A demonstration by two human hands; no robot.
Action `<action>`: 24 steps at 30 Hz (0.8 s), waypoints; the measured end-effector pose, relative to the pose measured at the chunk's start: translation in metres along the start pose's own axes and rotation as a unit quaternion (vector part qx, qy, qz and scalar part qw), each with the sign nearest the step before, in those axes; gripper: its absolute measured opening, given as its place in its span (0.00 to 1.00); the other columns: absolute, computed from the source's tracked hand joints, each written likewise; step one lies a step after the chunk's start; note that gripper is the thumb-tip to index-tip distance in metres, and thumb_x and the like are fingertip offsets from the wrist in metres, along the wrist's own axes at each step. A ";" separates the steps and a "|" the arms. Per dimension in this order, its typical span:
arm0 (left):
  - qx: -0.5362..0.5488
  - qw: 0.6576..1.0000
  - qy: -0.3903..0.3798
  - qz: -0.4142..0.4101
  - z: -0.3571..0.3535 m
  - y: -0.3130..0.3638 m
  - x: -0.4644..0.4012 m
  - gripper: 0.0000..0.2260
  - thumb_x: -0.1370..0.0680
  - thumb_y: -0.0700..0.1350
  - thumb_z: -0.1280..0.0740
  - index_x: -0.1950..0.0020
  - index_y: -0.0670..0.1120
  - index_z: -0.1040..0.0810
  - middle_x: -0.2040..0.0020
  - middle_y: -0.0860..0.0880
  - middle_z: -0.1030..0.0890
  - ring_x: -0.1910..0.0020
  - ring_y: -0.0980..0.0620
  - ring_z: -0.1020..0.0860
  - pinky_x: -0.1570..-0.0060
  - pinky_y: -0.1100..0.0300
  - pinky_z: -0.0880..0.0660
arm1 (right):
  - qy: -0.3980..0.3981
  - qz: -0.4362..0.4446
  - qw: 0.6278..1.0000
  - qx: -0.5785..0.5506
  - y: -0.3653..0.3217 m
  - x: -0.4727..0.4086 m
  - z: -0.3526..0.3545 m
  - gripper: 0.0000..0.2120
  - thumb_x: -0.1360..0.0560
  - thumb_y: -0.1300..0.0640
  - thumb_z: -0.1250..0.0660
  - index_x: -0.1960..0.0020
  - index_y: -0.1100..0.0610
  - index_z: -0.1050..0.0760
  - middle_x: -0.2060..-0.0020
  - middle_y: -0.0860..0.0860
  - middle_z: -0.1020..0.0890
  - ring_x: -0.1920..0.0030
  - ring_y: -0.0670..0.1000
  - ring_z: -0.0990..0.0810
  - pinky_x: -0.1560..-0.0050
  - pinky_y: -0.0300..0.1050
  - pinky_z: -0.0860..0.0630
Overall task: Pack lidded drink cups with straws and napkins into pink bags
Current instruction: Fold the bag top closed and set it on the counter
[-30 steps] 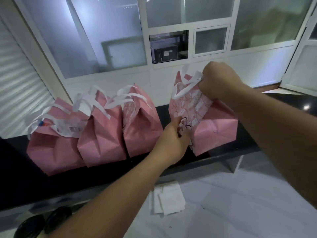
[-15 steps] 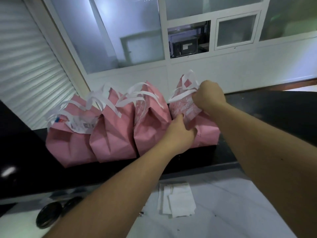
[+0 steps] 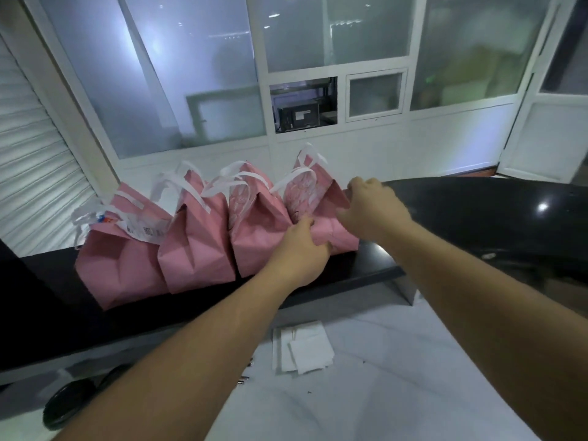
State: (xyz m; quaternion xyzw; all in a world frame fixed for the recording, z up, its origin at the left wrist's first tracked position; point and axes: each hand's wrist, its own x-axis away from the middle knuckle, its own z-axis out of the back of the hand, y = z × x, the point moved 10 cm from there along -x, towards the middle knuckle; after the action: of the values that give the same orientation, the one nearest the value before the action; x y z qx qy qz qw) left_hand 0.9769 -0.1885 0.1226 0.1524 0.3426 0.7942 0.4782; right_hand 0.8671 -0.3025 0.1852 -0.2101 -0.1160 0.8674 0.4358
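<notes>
Hands first: our left hand point(image 3: 302, 249) pinches the creased lower front of the rightmost pink bag point(image 3: 321, 198), fingers curled into the paper; our right hand point(image 3: 372, 208) sits against that bag's right side, fingers bent, and we can't tell if it grips. Left to right, four matte pink paper bags stand touching in a row on the glossy black tabletop point(image 3: 477, 218): first bag point(image 3: 111, 268) with a printed label strip, second bag point(image 3: 194, 246), third bag point(image 3: 254, 230), then the held one with a printed pattern. All have folded peaked tops and flat white handles. Flat white square napkins point(image 3: 302, 348) lie on the white marbled surface below.
</notes>
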 end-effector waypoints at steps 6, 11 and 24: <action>-0.043 0.995 -0.049 -0.080 -0.035 0.022 0.063 0.24 0.21 0.51 0.33 0.25 0.50 0.29 0.28 0.47 0.26 0.32 0.44 0.25 0.33 0.49 0.26 | -0.020 -0.114 0.993 -0.002 0.045 0.133 -0.022 0.20 0.24 0.48 0.35 0.35 0.54 0.29 0.40 0.56 0.25 0.40 0.62 0.26 0.51 0.54 0.29; -0.080 0.979 -0.129 -0.139 -0.090 0.021 0.126 0.26 0.19 0.53 0.36 0.21 0.52 0.34 0.24 0.49 0.30 0.30 0.45 0.27 0.34 0.46 0.26 | -0.035 -0.231 0.972 0.021 0.084 0.254 -0.037 0.24 0.22 0.44 0.36 0.29 0.51 0.32 0.35 0.54 0.25 0.36 0.60 0.26 0.42 0.55 0.24; -0.089 0.898 -0.279 -0.330 -0.232 0.128 0.332 0.28 0.20 0.55 0.37 0.20 0.52 0.37 0.23 0.49 0.31 0.27 0.44 0.29 0.36 0.48 0.27 | 0.067 -0.445 0.886 0.109 0.162 0.541 0.058 0.24 0.20 0.44 0.37 0.26 0.49 0.35 0.33 0.53 0.25 0.37 0.59 0.25 0.41 0.57 0.25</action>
State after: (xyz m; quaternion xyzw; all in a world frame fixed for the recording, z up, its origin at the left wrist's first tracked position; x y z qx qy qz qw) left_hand 0.5960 -0.0341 0.0155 0.2027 0.1538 0.5432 0.8001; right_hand 0.4380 0.0356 0.0320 -0.1457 -0.0726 0.5732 0.8031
